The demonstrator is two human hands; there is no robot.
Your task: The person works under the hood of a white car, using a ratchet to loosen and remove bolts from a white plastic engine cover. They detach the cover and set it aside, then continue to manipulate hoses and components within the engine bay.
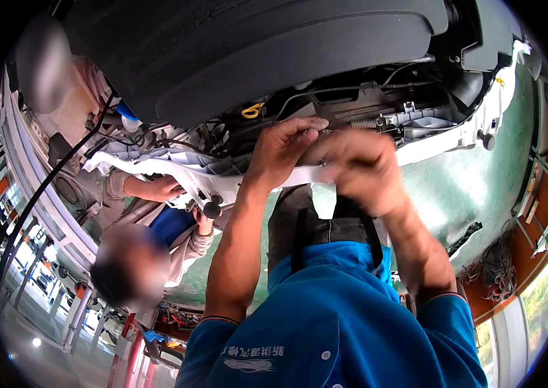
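Note:
In the head view, my left hand (290, 142) is raised at the front of an engine bay, thumb and fingers pinched at the dark area behind a white front panel (442, 143); what they hold is too small to make out. My right hand (361, 168) is close beside it on the right, smeared by motion, its fingers unclear. A spring with a latch-like metal mechanism (368, 123) sits just beyond my hands. A yellow ring handle (252, 110) lies above left of my left hand, below a large black engine cover (267, 39).
At lower left a co-worker (174, 226) in a pale jacket has both hands at the panel's left part. A black hose (51, 174) runs down the left side. Green floor (461, 194) shows beyond the panel, with a heap of cables (494, 275) by wooden boards at right.

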